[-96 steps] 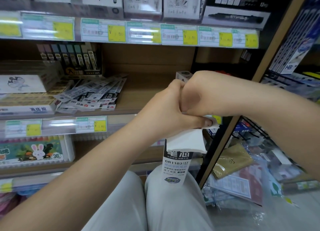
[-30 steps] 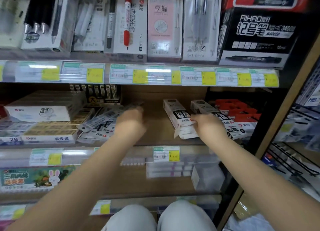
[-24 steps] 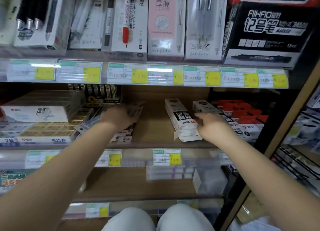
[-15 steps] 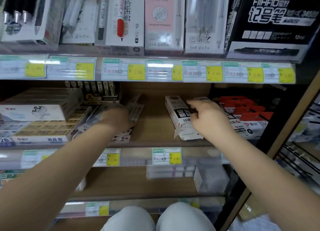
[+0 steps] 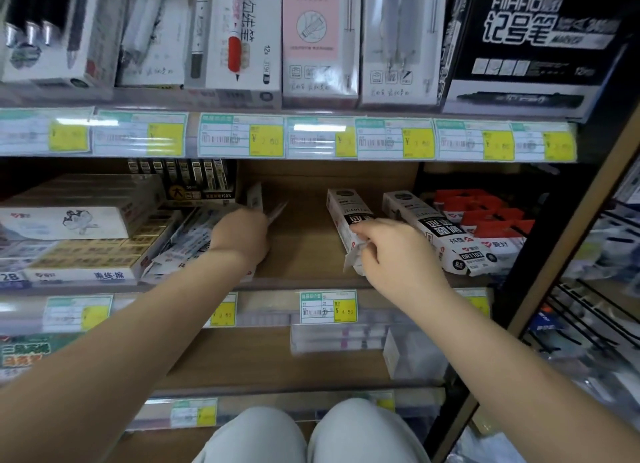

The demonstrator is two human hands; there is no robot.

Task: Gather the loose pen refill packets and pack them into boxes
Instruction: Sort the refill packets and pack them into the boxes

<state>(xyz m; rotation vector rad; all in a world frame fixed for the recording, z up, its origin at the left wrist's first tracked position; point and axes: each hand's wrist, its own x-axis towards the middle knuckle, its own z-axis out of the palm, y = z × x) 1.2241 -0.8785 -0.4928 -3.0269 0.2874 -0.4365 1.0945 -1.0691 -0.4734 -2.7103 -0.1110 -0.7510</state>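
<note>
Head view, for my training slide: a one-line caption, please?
Left hand gathers loose refill packets; right hand holds a refill box.

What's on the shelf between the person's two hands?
Nothing: in the head view, bare wooden shelf board lies between the left hand, on the loose refill packets, and the right hand, at a white refill box.

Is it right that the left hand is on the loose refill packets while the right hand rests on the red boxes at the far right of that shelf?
Not quite. The head view shows the right hand on the open end of a white refill box mid-shelf, not on the red boxes, which lie untouched further right. The left hand is indeed on the loose refill packets.
</note>
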